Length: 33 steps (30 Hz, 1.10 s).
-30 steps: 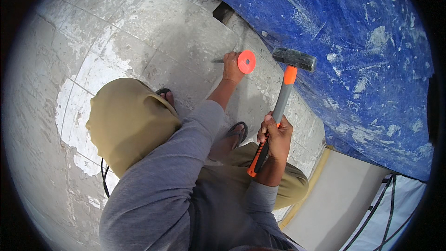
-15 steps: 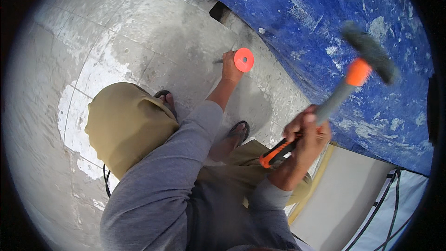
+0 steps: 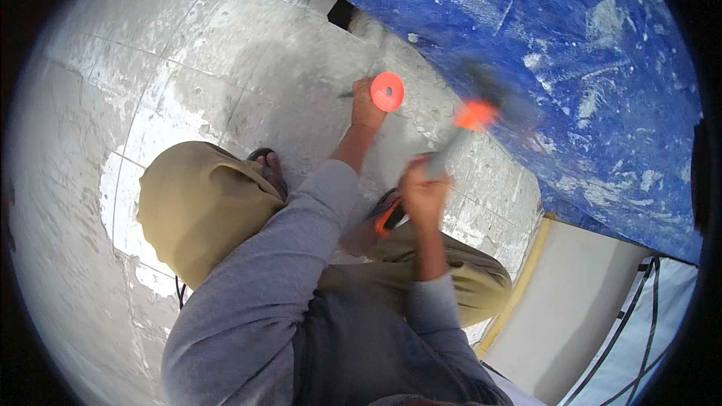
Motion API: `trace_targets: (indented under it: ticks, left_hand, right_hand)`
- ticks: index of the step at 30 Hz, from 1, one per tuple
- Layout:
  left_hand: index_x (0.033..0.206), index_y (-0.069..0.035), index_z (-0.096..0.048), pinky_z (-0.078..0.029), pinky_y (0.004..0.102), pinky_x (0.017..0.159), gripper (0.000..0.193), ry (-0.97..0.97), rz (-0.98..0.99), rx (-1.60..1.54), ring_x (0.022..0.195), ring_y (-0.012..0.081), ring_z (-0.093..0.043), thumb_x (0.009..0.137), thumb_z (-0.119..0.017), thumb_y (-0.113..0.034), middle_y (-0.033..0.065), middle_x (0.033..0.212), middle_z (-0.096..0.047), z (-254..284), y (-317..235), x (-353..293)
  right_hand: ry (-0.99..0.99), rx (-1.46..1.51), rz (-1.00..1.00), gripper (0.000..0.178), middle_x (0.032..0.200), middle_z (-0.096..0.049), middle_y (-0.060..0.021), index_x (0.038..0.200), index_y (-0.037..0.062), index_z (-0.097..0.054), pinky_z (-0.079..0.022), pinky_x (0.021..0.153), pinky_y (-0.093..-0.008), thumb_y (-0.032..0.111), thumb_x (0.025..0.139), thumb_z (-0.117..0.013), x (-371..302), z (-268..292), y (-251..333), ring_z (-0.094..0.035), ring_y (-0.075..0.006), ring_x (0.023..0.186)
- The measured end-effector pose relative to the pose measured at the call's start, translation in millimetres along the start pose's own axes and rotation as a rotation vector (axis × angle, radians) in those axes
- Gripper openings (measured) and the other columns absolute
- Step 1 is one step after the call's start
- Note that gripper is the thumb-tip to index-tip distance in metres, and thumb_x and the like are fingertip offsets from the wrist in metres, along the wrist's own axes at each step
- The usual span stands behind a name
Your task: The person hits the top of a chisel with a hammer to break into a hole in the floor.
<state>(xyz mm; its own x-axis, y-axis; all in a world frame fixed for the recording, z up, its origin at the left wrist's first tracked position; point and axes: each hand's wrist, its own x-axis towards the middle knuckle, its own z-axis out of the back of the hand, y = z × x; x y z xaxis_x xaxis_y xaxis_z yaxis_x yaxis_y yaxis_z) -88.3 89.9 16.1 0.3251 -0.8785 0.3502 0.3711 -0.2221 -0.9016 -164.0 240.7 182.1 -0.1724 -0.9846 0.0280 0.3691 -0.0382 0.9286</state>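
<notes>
My left hand (image 3: 366,108) is closed around a chisel (image 3: 387,92) with a round coral-red guard. The guard's face is toward me, and the chisel's dark tip shows past my fingers, close to the tiled surface (image 3: 248,79). In my right hand (image 3: 425,192) is a hammer (image 3: 449,152) with a grey shaft, an orange collar and a black-and-orange grip. Its dark head is smeared by motion, to the right of the guard and apart from it. Whether the chisel's tip touches the tiles cannot be made out.
A blue sheet (image 3: 571,90) splashed with white runs along the right. A dark block (image 3: 341,13) sits by its edge. My sandalled feet (image 3: 268,168) stand on the tiles. At lower right are a pale panel (image 3: 575,293) with a yellowish edge and black cords (image 3: 648,316).
My right hand has swung the hammer leftward, its head nearer the chisel. The left hand keeps its hold on the chisel. The view has shifted slightly.
</notes>
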Motion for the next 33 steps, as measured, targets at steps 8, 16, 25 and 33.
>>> trace_targets:
  ticks: [8,16,25,33]
  left_hand:
    - [0.085,-0.008,-0.061,-0.039,0.042,0.079,0.015,0.0,-0.179,0.092,0.084,0.028,-0.053,0.072,-0.065,-0.016,0.0085,0.082,-0.058,-3,11,-5]
    - [0.086,-0.008,-0.06,-0.039,0.0415,0.078,0.018,0.142,-0.172,0.17,0.086,0.0269,-0.052,0.07,-0.066,-0.014,0.0074,0.085,-0.059,-5,12,-10]
    - [0.091,-0.008,-0.061,-0.039,0.0402,0.085,0.021,0.103,-0.152,0.016,0.092,0.029,-0.05,0.071,-0.065,-0.014,0.0089,0.091,-0.057,-18,-4,-18]
    - [0.09,-0.008,-0.061,-0.038,0.0408,0.085,0.018,0.06,-0.081,0.132,0.09,0.0283,-0.05,0.073,-0.063,-0.012,0.009,0.085,-0.057,-23,0,-16]
  right_hand:
    - [0.087,0.116,-0.458,0.011,0.053,-0.048,-0.0034,0.083,-0.0009,-0.053,-0.037,0.035,-0.0269,0.009,0.086,-0.057,-6,15,30,-0.044,-0.0121,0.037]
    - [-0.072,0.233,-0.019,0.012,0.055,-0.048,-0.0044,0.088,-0.0006,-0.051,-0.037,0.039,-0.0257,0.01,0.091,-0.057,-12,49,91,-0.044,-0.0106,0.04]
    - [-0.026,0.261,-0.113,0.013,0.056,-0.049,-0.0044,0.087,0.0003,-0.052,-0.038,0.042,-0.0258,0.011,0.092,-0.057,-18,51,68,-0.045,-0.0105,0.041]
    - [0.03,0.237,-0.125,0.014,0.057,-0.048,-0.0048,0.09,-0.0002,-0.053,-0.04,0.039,-0.0261,0.013,0.092,-0.056,-15,44,64,-0.045,-0.0113,0.04]
